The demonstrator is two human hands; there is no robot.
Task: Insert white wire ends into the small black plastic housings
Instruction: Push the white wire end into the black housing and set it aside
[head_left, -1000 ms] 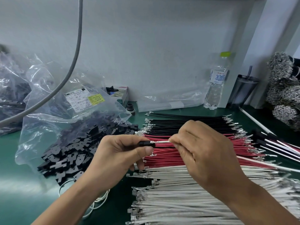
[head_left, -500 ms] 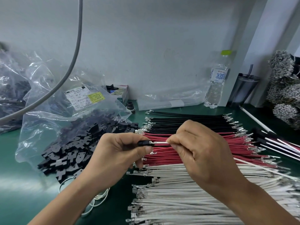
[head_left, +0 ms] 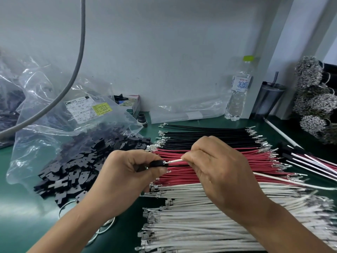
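My left hand [head_left: 125,172] pinches a small black plastic housing [head_left: 158,163] between thumb and fingers. My right hand [head_left: 217,168] grips a white wire [head_left: 174,161] close to its end; the wire's metal terminal sits at the housing's mouth, and its far end trails out to the right over the red wires. Both hands hover above the rows of wires. A stack of white wires [head_left: 209,225] with metal terminals lies below my hands. Loose black housings [head_left: 73,165] spill from a clear plastic bag on the left.
Red wires [head_left: 255,161] and black wires [head_left: 209,136] lie in rows on the green mat behind the white ones. Finished wires with housings [head_left: 310,159] rest at right. A water bottle [head_left: 238,92], a dark tumbler [head_left: 268,99] and a hanging grey cable [head_left: 80,52] stand behind.
The white wire's terminal has closed the small gap to the black housing; the exposed length between my hands is shorter. Both hands stay in about the same place.
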